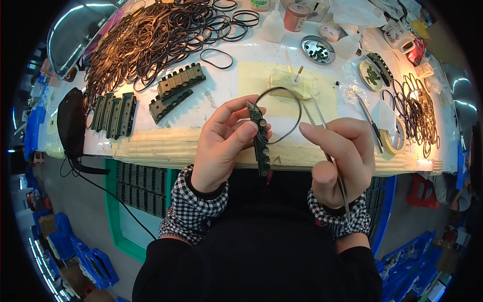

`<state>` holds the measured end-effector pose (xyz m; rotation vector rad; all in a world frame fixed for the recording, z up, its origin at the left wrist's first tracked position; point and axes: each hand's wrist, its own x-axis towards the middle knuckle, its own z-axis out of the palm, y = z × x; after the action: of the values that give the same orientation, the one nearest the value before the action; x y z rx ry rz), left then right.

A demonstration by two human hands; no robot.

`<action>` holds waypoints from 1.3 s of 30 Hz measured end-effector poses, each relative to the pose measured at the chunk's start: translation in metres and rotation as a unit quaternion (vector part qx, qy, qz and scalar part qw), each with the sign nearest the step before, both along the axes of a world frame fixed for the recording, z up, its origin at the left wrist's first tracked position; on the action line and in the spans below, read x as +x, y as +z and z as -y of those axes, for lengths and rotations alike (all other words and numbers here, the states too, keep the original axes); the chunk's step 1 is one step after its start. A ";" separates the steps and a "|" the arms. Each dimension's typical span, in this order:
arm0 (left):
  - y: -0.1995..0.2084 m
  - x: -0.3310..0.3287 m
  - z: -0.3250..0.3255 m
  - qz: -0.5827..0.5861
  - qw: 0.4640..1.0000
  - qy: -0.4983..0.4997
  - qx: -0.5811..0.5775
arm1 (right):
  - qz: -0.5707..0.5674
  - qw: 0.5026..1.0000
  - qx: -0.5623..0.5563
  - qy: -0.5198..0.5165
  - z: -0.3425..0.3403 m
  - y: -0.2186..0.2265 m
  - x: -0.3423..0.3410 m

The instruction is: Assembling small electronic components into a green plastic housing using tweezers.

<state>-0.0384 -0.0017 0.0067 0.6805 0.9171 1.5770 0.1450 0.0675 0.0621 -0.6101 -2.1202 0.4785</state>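
Observation:
My left hand [221, 141] pinches a dark green, narrow toy-vehicle part [262, 158] with small round wheels along one side. The part is held nearly upright above the table's front edge. A thin black ribbed rubber belt [300, 117] hangs in a wide loop from the part's upper half, its right side standing free. In my right hand [347, 151] is a pair of metal tweezers [343, 194], its two tips apart and pointing up and away. The tips are just right of the belt; no contact between them can be made out.
A heap of black rubber belts [146, 45] covers the back left. Similar wheeled parts [181, 80] lie in front of it. A round dish [318, 60] of small green pieces, a white squeeze bottle [273, 27], a tape roll [395, 141] and more belts [427, 108] stand around.

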 end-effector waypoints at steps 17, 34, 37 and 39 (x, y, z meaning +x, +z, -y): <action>-0.006 0.011 -0.002 -0.114 0.976 0.166 0.083 | -0.076 0.992 -0.094 0.045 0.000 -0.033 -0.042; -0.007 0.007 -0.001 -0.177 0.962 0.201 0.048 | -0.021 0.894 -0.432 0.113 -0.012 -0.024 -0.035; -0.004 0.009 -0.002 -0.138 0.973 0.183 0.018 | -0.008 0.903 -0.414 0.114 -0.012 -0.024 -0.034; -0.005 0.009 -0.004 -0.131 0.976 0.171 -0.005 | 0.000 0.961 -0.262 0.090 -0.009 -0.026 -0.036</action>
<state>-0.0298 0.0021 0.0022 0.7659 1.2921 1.8091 0.1089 0.0768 0.0363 -0.7063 -2.0603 1.1643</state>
